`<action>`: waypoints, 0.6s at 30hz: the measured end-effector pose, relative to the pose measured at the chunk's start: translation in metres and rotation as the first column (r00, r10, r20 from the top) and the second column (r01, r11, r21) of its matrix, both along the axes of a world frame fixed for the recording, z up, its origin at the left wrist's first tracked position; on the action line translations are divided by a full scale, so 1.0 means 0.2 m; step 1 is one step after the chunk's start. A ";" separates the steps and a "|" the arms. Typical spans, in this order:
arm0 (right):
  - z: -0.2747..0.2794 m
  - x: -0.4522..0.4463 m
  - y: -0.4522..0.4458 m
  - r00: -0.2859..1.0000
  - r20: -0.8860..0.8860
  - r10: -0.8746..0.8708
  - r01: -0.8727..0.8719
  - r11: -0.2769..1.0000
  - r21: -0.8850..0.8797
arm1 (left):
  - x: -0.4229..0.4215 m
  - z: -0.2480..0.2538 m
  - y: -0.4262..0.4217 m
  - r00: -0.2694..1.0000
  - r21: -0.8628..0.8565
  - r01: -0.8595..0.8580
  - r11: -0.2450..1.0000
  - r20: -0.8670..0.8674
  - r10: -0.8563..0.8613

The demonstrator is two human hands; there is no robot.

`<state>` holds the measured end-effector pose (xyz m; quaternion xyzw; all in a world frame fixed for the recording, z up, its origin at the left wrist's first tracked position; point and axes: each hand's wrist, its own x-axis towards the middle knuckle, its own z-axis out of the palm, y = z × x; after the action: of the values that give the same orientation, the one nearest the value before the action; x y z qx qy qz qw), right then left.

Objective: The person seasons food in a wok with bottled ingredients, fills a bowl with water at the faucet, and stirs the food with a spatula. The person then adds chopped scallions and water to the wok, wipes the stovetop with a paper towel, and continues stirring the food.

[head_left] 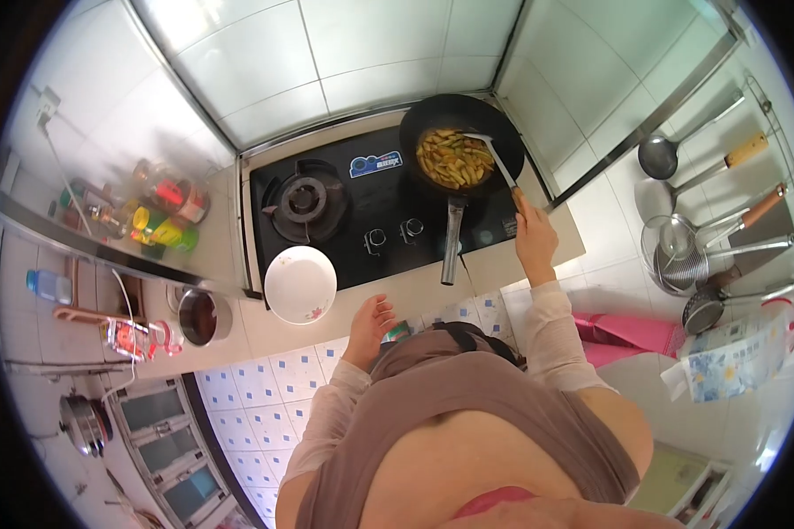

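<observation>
A black wok (415, 119) sits on the right side of the black glass stove (362, 194), its metal handle toward me. Cut yellow-green food (454, 160) lies inside it. My right hand (535, 236) is closed around the wooden handle of a spatula (500, 163), whose metal blade reaches into the wok at the food's upper right edge. My left hand (370, 328) is in front of the counter with nothing in it, its fingers loosely curled but apart. Nearest to it, a white plate (300, 284) with a small pink flower pattern rests at the counter edge, left of the hand.
An uncovered burner (303, 199) is on the stove's left. A dark-filled pot (205, 317) stands on the left counter, with bottles (163, 229) behind the glass panel. Ladles and strainers (679, 238) hang on the right wall, above a pink cloth (626, 338).
</observation>
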<state>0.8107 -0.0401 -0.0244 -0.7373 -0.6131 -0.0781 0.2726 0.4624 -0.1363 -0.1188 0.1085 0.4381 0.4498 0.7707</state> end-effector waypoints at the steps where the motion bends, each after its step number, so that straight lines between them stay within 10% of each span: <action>1: -0.01 0.02 0.00 1.000 -0.008 -0.011 0.010 0.999 -0.046 | 0.00 0.01 -0.04 0.999 -0.009 -0.029 1.000 -0.014 0.029; 10: -0.11 0.23 0.02 0.967 -0.161 0.197 -0.206 0.978 -0.038 | -0.02 -0.08 -0.52 0.910 -0.147 -0.095 0.985 -0.414 0.026; 18: 0.18 -0.04 -0.02 0.879 -0.100 0.467 -0.406 0.841 0.358 | -0.07 -0.17 -1.04 0.816 -0.193 -0.161 0.968 -0.578 0.020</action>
<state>0.8027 -0.0437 0.0115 -0.5262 -0.7158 -0.0459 0.4567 0.4474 -0.3453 -0.1525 0.1263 0.7032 0.3782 0.5886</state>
